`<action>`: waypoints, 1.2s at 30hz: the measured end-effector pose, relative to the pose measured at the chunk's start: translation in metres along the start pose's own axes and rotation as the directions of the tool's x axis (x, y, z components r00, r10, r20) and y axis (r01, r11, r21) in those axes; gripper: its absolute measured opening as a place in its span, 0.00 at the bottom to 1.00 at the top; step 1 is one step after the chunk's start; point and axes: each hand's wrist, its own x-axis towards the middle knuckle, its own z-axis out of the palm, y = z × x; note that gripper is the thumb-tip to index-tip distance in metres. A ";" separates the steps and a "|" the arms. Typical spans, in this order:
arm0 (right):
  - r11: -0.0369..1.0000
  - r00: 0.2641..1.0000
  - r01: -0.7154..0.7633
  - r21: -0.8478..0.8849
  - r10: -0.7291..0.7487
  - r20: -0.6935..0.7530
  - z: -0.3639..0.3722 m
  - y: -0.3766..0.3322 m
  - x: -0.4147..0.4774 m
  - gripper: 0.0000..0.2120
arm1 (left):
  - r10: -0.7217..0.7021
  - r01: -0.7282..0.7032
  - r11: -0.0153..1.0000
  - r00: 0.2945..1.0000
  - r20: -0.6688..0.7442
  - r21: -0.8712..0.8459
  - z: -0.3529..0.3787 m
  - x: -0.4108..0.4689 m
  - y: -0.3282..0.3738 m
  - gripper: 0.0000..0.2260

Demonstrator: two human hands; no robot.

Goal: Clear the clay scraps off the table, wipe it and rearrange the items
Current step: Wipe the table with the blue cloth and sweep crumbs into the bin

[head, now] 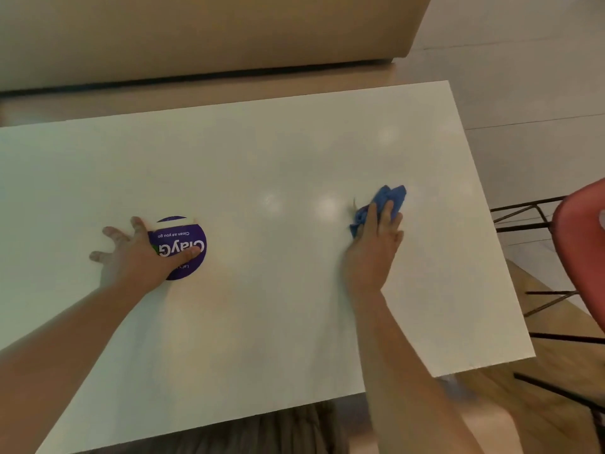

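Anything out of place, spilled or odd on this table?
Only a small dark smear on the table beside the blue cloth that the right hand presses, possibly leftover clay. Nothing spilled or damaged.

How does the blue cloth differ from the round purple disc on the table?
The blue cloth is crumpled and plain; the purple disc is flat, round and has white lettering. The cloth lies partly under the right hand, the disc partly under the left hand. Both rest on the white table, each touched by a hand.
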 end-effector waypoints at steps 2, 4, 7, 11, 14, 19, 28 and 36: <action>0.982 0.979 0.183 0.037 -0.186 0.089 0.026 -0.044 -0.042 0.27 | 0.005 -0.005 1.000 1.000 0.000 0.000 0.001 0.001 -0.002 0.65; 0.911 0.900 0.411 0.033 -0.411 0.149 0.042 -0.085 -0.044 0.26 | 0.007 -0.006 1.000 1.000 -0.013 0.024 0.001 0.004 -0.005 0.67; 0.823 0.798 0.568 -0.017 -0.546 0.255 0.039 -0.101 0.005 0.28 | 0.015 -0.013 0.999 0.999 -0.030 0.046 0.005 0.007 -0.010 0.68; 0.918 0.919 0.384 -0.098 -0.370 0.136 0.009 -0.040 0.082 0.27 | 0.027 -0.023 0.998 0.997 -0.069 0.057 0.013 0.014 -0.012 0.68; 0.981 0.989 0.147 -0.129 -0.141 0.053 -0.027 0.040 0.096 0.27 | 0.021 -0.016 0.998 0.996 -0.084 0.057 0.017 0.012 -0.011 0.64; 0.992 1.000 0.024 -0.122 -0.026 -0.015 -0.039 0.103 -0.012 0.24 | 0.023 -0.020 0.999 0.995 -0.101 0.030 0.013 0.000 -0.007 0.60; 0.952 0.947 0.295 -0.078 -0.280 0.159 0.041 -0.031 -0.206 0.31 | 0.271 -0.281 0.956 0.956 -0.113 -0.087 0.002 -0.034 -0.055 0.43; 0.868 0.837 0.496 -0.009 -0.475 0.273 0.113 -0.175 -0.305 0.35 | 0.244 -0.282 0.952 0.936 -0.254 -0.122 -0.001 -0.030 -0.262 0.23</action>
